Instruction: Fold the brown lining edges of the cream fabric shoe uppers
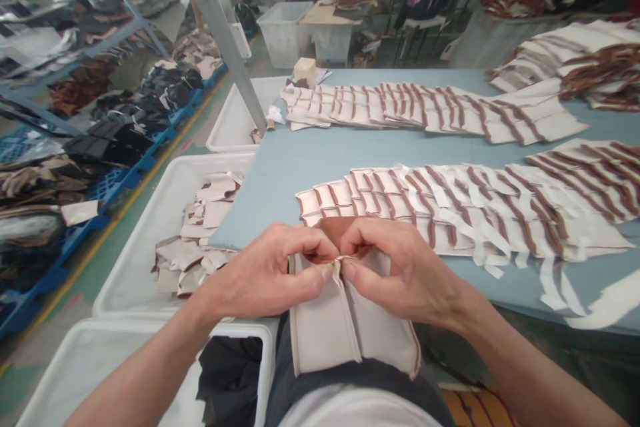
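Between my two hands hangs a cream sewn piece with a brown underside (325,330), a raised seam running down its middle. My left hand (273,267) pinches it at the top edge, just left of the seam. Close beside, my right hand (400,270) grips the same edge on the right, thumb and fingers pressed together. The thumbs nearly meet at the seam, and the lower part of the piece drapes down over my lap. Just beyond my hands, a row of overlapping cream pieces with brown edges (390,197) lies on the blue-topped table (280,167).
White strips (470,233) trail over the near row and off the table edge. Another overlapping row (400,107) lies farther back. At left stand white bins (125,260) with cream scraps and dark cloth. A metal post (220,33) rises at the table's left corner. People work behind.
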